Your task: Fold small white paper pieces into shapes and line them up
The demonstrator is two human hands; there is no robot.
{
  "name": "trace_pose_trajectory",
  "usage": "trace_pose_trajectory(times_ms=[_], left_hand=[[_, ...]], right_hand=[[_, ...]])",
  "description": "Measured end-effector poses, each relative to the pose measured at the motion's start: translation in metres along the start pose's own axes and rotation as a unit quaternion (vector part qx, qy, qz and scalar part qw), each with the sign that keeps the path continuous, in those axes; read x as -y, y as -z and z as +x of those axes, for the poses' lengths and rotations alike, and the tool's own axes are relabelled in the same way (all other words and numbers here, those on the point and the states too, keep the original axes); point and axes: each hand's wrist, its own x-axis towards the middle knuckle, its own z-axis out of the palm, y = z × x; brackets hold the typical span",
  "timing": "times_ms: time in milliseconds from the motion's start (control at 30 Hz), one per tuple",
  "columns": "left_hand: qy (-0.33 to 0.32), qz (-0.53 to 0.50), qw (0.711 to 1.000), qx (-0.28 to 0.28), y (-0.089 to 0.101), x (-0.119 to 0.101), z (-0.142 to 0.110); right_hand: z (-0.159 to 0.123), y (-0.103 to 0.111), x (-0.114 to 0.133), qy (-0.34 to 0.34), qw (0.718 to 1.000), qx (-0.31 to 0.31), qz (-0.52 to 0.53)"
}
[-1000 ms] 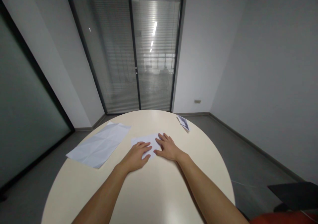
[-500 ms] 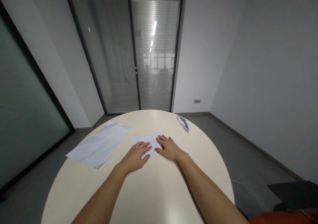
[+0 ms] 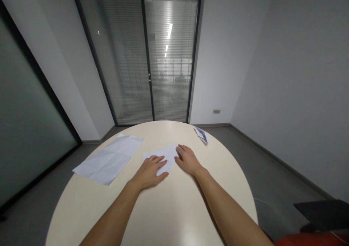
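A small sheet of white paper (image 3: 169, 157) lies on the round table between my hands. My left hand (image 3: 151, 171) rests over its left part, palm down with the fingers apart, covering some of it. At the paper's right edge is my right hand (image 3: 188, 159), its fingers stretched forward and lightly bent; whether the fingertips touch the edge I cannot tell. Neither hand grips anything. To the left of my left hand, a larger creased white sheet (image 3: 110, 160) is spread out, with fold lines across it.
A folded printed paper (image 3: 201, 135) lies near the far right rim of the pale round table (image 3: 163, 217). Beyond the table stand glass doors (image 3: 148, 56) with blinds. At the lower right are a black flat object (image 3: 324, 213) and something red (image 3: 308, 238).
My right hand has shifted a little right and away from me, uncovering more of the small sheet. My left thumb has spread slightly outward. The larger sheet and the folded paper have stayed put.
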Motion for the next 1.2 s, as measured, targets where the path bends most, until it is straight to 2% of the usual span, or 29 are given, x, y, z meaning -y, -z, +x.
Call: trace_pose_trajectory(times_ms=[100, 200, 300, 467, 767, 1200], left_hand=[[0.000, 0.007, 1.000, 0.002, 0.002, -0.003, 0.000], [-0.006, 0.002, 1.000, -0.001, 0.004, -0.003, 0.000], [-0.015, -0.007, 1.000, -0.003, 0.004, -0.002, 0.000], [-0.021, -0.031, 0.999, 0.001, 0.002, -0.001, 0.000], [-0.021, -0.062, 0.997, 0.047, 0.007, -0.006, -0.003], [-0.031, -0.102, 0.994, -0.004, 0.002, -0.002, -0.001]], right_hand=[[0.000, 0.000, 0.007, 0.105, 0.994, 0.024, 0.037], [-0.001, 0.000, 0.013, 0.146, 0.987, 0.042, 0.044], [-0.001, -0.001, 0.012, 0.138, 0.989, 0.049, 0.029], [0.000, -0.006, -0.001, 0.088, 0.995, 0.042, 0.005], [0.000, -0.003, -0.007, 0.061, 0.998, 0.011, -0.002], [0.002, 0.000, 0.001, 0.103, 0.993, 0.022, 0.055]])
